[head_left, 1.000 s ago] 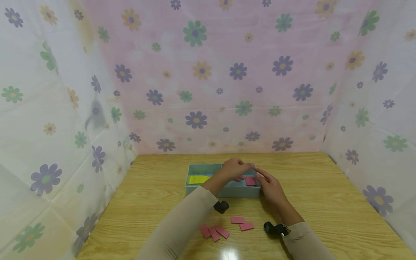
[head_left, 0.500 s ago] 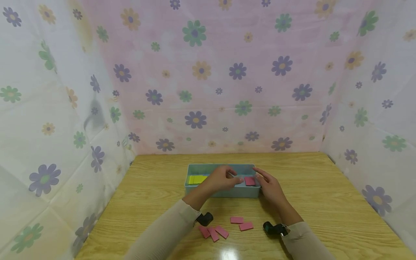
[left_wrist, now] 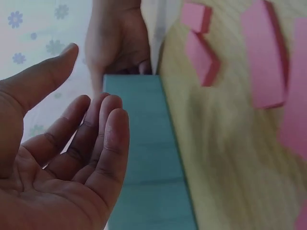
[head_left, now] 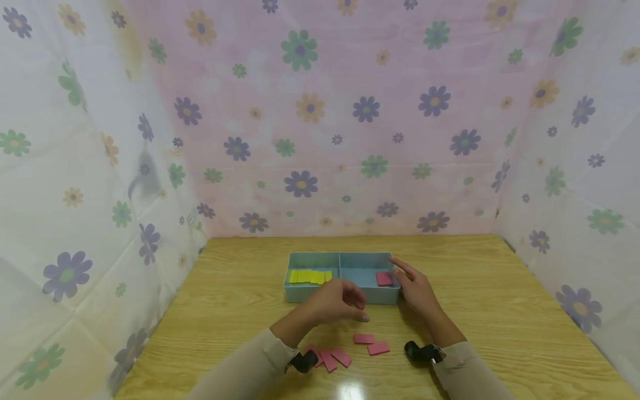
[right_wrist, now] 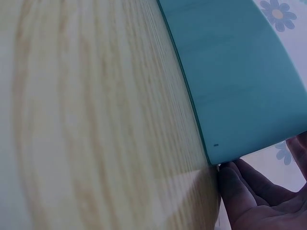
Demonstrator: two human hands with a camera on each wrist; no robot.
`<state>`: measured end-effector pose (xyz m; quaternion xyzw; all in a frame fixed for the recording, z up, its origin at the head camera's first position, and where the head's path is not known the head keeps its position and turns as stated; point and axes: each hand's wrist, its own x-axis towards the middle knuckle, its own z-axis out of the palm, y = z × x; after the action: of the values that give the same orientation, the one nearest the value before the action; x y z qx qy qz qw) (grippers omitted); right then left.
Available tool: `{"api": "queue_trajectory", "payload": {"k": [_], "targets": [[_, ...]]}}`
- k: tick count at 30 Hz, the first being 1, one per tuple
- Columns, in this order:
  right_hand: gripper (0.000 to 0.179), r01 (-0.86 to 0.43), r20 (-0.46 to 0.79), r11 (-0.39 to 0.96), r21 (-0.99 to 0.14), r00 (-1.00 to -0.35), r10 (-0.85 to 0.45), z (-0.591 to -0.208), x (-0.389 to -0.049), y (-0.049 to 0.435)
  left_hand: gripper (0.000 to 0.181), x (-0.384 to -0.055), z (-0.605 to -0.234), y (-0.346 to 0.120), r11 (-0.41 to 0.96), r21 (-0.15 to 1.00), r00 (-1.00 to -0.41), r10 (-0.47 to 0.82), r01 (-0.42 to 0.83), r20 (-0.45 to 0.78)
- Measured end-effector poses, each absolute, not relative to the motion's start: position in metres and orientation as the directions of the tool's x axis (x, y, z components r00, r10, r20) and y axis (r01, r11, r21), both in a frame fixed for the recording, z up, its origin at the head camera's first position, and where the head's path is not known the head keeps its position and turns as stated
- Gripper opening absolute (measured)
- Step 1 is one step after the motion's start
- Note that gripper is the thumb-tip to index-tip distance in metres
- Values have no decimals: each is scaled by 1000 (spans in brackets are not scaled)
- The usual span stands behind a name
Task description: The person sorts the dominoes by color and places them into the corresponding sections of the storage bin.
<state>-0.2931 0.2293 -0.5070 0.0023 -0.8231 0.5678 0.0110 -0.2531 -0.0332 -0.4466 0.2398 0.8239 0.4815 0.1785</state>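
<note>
A pale blue-green divided box stands on the table. Its left compartment holds a row of yellow tiles; pink tiles lie at the right end of the other. My right hand holds the box's right end, thumb at the rim and bent fingers against the lower corner in the right wrist view. My left hand hovers before the box, fingers loosely curved and palm bare in the left wrist view. Loose pink tiles lie nearer on the table, one partly behind the left wrist camera.
The wood-grain table reaches back to a flowered cloth, which also hangs along both sides. Black wrist cameras are strapped on both wrists, the right one close above the tabletop.
My left hand has come out of the right compartment, back toward me and left, uncovering the divider and more yellow tiles. My right hand stays at the box's end.
</note>
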Motion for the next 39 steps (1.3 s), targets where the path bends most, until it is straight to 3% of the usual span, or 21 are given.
{"api": "queue_trajectory", "payload": {"k": [17, 39], "targets": [[46, -34, 35, 381, -924, -999, -5, -508, -294, 231, 19, -249, -480, -21, 500, 840, -813, 567, 210, -135], [45, -32, 27, 383, -923, -999, -18, -509, -296, 231, 29, -237, -484, -9, 548, 810, -839, 526, 210, -139]]}}
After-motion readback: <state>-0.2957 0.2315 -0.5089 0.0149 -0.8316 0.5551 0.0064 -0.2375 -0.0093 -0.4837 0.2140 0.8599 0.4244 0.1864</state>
